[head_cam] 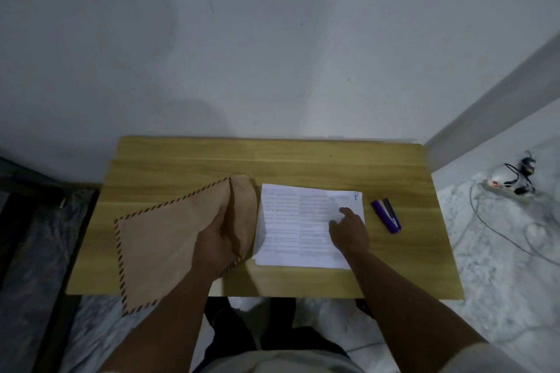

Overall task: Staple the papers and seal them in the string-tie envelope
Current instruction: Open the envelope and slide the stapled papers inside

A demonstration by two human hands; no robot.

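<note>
A brown envelope with a red-and-dark striped border lies tilted on the left half of the wooden table, its near corner hanging over the front edge. My left hand grips the envelope at its mouth, with the flap lifted open. Printed white papers lie flat just right of the envelope. My right hand rests on the papers' right part, fingers pressed down on the sheet. A purple stapler lies on the table right of the papers, untouched.
A white wall rises directly behind the table. A white power strip with plugs and cables lies on the marbled floor at the right. A dark frame stands to the left of the table. My legs show under the front edge.
</note>
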